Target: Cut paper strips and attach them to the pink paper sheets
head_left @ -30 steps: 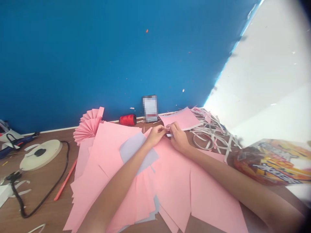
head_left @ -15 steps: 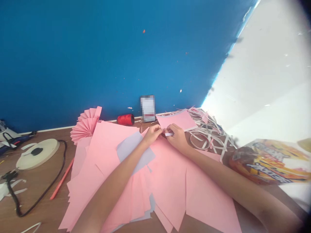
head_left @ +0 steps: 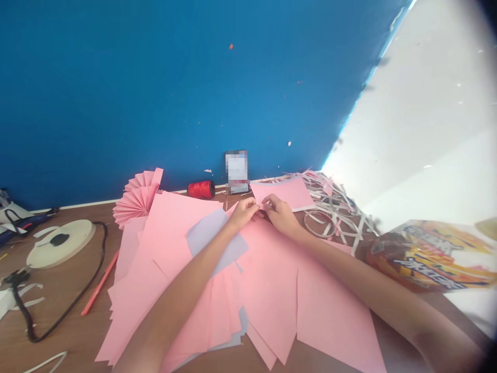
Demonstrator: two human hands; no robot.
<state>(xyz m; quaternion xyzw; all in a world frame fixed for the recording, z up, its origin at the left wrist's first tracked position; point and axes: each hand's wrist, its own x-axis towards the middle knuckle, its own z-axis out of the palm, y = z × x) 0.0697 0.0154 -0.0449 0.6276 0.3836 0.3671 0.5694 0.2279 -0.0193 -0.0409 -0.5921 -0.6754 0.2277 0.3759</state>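
— How do the pink sheets [head_left: 274, 269] lie?
— They are lying mostly flat and overlapping, with corners in different directions, spread over the middle of the table [head_left: 66, 280] toward its near edge.
— And the other pink sheet [head_left: 295, 190], behind them?
— This one is lying close to the far edge; a whitish border is showing.

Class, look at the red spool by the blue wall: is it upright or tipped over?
Tipped over: the red spool lies on its side, its dark round end facing sideways instead of up.
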